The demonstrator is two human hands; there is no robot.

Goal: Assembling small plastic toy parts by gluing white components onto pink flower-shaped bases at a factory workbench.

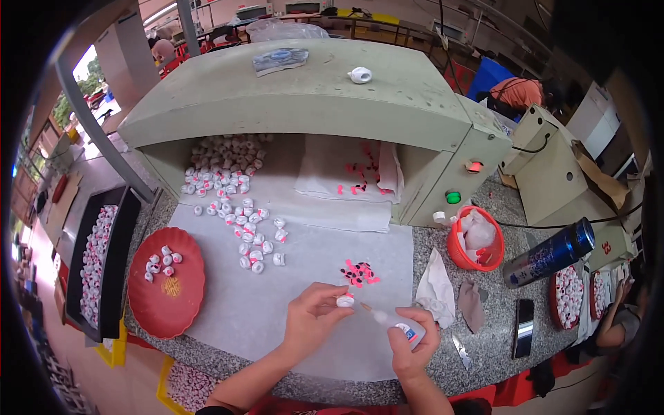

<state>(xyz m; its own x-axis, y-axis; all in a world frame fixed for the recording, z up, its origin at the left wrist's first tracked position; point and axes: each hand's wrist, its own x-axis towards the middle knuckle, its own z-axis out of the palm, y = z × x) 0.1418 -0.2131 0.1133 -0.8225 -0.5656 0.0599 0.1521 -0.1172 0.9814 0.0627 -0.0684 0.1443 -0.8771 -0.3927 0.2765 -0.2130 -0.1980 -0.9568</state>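
Observation:
Between the thumb and fingers of my left hand is a small round white piece with a pink patch. My right hand is wrapped round a small squeeze bottle with a thin tip. That tip points at the white piece, close to it; whether they touch I cannot tell. Just beyond my left hand lie small pink and black bits on a white sheet. More round white pieces are scattered farther left on the sheet, running back into a heap inside the pale green box.
At left are a red plate with several white pieces and a black tray full of them. To the right stand a red basket, a blue tumbler, a phone and a blade. Other people work beyond.

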